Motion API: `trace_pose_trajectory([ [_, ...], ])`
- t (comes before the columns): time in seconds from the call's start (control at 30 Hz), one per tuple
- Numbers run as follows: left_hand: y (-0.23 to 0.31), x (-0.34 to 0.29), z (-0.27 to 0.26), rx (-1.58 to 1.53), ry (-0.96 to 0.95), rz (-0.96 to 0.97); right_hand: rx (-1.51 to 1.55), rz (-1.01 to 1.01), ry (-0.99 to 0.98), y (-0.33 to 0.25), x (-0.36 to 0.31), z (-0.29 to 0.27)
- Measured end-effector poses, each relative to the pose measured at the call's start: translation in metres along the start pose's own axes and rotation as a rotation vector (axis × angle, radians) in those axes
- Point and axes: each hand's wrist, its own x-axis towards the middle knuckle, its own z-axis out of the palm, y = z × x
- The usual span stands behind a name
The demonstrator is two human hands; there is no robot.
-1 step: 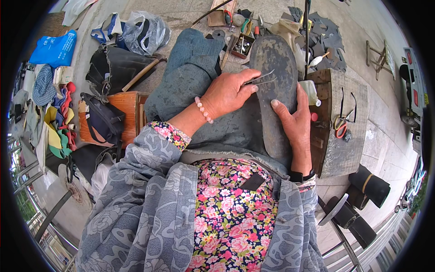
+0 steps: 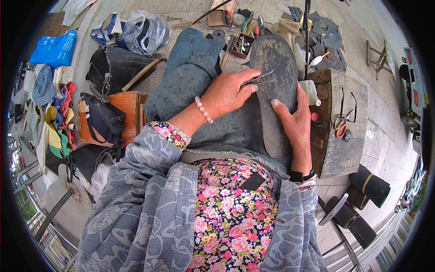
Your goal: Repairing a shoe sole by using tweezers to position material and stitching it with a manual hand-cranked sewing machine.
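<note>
A dark, worn shoe sole lies lengthwise over my lap, its grey surface scuffed and patchy. My right hand grips its right edge, thumb on top and fingers round the side. Pinched between the thumb and fingers of my left hand is a pair of thin metal tweezers, their two prongs apart over the sole. A worn blue-grey cloth covers my legs beneath. The sole's underside and the fingers under it are hidden.
Right of me stands a wooden box with scissors and a small bottle. Ahead lie a tin of small parts, pliers and black scraps. A hammer and a wooden stool are left.
</note>
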Motion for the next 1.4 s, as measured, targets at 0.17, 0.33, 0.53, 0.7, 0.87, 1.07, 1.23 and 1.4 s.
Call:
trace_pose_trajectory([
  [0.17,-0.0006,0.0,0.0003,-0.019,0.003,0.006,0.01,-0.007,-0.004,0.0012,0.0011,-0.0001],
  [0.33,0.0,0.0008,-0.0005,-0.008,0.006,0.011,0.033,0.012,0.001,0.0016,0.0007,0.0009],
  [0.53,-0.0002,0.0003,-0.0007,0.009,0.01,0.025,0.04,0.023,0.003,0.0013,0.0003,0.0012],
  [0.7,-0.0028,-0.0001,0.001,0.009,0.022,0.04,0.003,0.028,0.01,0.0004,0.0,0.001],
  [0.87,-0.0013,-0.0006,-0.0001,0.008,0.009,0.022,0.027,0.022,0.002,0.002,-0.0002,0.0009],
  [1.07,-0.0001,0.0,0.0001,0.02,0.012,0.018,0.019,0.026,0.002,0.0012,-0.0006,-0.0004],
  [1.23,-0.0009,-0.0002,0.0002,0.014,0.009,0.008,0.031,0.036,-0.002,0.0005,-0.0001,0.0006],
  [1.4,-0.0018,-0.0002,0.0008,0.001,0.013,0.014,0.025,0.034,-0.011,-0.0006,0.0004,0.0],
])
